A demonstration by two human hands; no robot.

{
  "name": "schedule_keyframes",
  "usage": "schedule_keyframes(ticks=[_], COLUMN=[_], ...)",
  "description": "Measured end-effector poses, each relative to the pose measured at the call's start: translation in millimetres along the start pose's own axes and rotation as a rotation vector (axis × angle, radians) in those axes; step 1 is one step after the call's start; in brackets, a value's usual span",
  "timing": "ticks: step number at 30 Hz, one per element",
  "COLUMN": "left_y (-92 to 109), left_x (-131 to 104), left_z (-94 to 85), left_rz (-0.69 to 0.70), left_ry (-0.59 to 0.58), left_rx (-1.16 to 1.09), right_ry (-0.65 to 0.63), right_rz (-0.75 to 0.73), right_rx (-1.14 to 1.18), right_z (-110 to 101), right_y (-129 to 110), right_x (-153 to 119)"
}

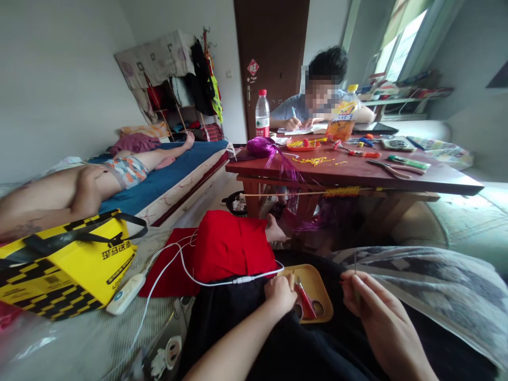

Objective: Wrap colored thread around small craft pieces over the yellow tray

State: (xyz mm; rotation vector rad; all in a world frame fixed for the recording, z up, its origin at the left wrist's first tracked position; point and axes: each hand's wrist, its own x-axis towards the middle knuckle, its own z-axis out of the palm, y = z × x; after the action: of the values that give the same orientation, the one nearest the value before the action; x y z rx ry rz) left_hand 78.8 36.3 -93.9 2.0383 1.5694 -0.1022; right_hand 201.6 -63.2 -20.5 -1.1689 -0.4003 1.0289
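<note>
My left hand [281,296] rests on the edge of a small yellow tray [322,296] on my lap, its fingers closed over small pieces in the tray. A red stick-like item [305,300] lies in the tray beside that hand. My right hand [367,301] hovers just right of the tray, fingers pinched on a thin dark pin or wire [355,264] that points upward. A black cloth [246,328] covers my lap.
A red cushion [232,246] with a white cable [186,272] lies ahead. A yellow bag [71,264] sits left. One person lies on a blue mattress [166,177]. Another person [317,100] writes at a red table [357,172] with a bottle [262,114], pliers and purple tinsel [273,153].
</note>
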Motion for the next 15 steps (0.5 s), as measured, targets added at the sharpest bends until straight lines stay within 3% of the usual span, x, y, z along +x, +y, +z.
schedule_keyframes(ticks=[2, 5, 9, 11, 12, 13, 15], left_y=[2, 6, 16, 23, 25, 27, 27], left_x=[-12, -50, -107, -118, -118, -116, -106], left_z=[-13.3, -45.6, -97.8, -116.3, -122.0, -125.0, -124.6], left_rz=[0.053, 0.243, 0.59, 0.598, 0.555, 0.498, 0.457], left_ry=[-0.017, -0.063, -0.269, -0.241, -0.169, -0.095, -0.072], left_rx=[0.004, 0.002, -0.045, -0.122, -0.158, -0.177, -0.158], right_ry=[0.002, 0.025, -0.034, -0.097, -0.136, -0.177, -0.258], right_rz=[-0.001, -0.038, -0.101, -0.103, -0.089, -0.072, -0.036], right_rx=[0.009, -0.005, -0.048, -0.071, -0.076, -0.078, -0.087], right_z=[-2, -5, -9, -9, -8, -6, 0], right_y=[-1, -4, -7, -10, -13, -16, -22], right_x=[1, 4, 7, 2, -2, -6, -15])
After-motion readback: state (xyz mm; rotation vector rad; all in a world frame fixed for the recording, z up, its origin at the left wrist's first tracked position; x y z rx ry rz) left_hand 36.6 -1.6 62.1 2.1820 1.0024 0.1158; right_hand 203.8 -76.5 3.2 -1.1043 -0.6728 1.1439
